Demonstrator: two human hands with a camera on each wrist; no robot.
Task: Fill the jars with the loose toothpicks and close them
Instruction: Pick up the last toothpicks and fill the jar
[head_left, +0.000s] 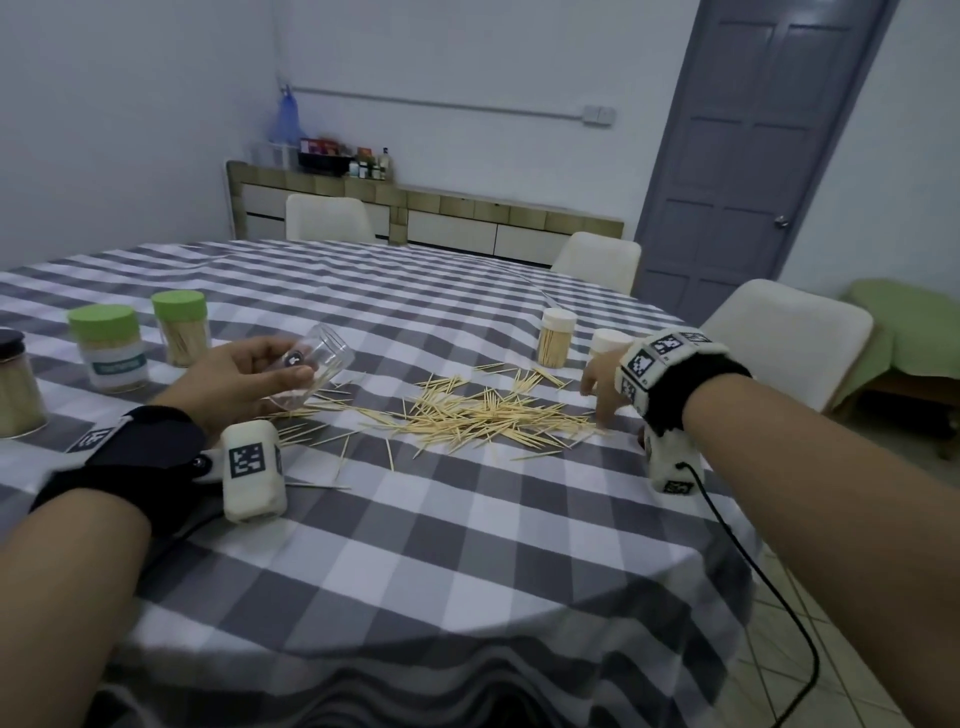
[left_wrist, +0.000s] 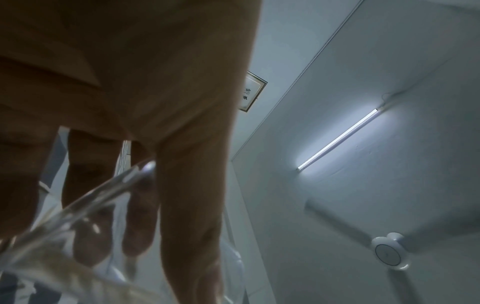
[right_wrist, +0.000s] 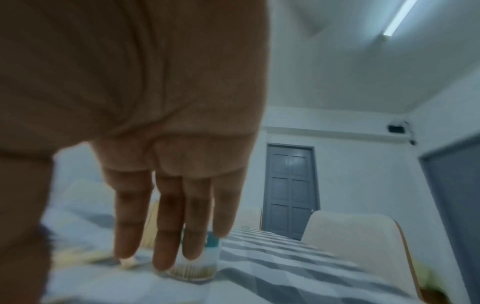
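Note:
A pile of loose toothpicks (head_left: 483, 410) lies spread on the checked tablecloth (head_left: 426, 525). My left hand (head_left: 275, 366) grips an empty clear jar (head_left: 327, 353), tilted, just above the pile's left end. In the left wrist view, the left hand (left_wrist: 145, 246) has thumb and fingers curled round the clear jar (left_wrist: 78, 205). My right hand (head_left: 597, 400) reaches down to the pile's right edge with straight fingers; the right hand (right_wrist: 161, 246) holds nothing, its fingertips at the cloth beside blurred toothpicks (right_wrist: 78, 257).
Two green-lidded filled jars (head_left: 106, 348) (head_left: 182, 327) and a dark-lidded jar (head_left: 15, 384) stand at the left. A white-lidded jar (head_left: 557, 338) and another (head_left: 610, 340), partly behind my right hand, stand at the right. White chairs (head_left: 789, 338) ring the table.

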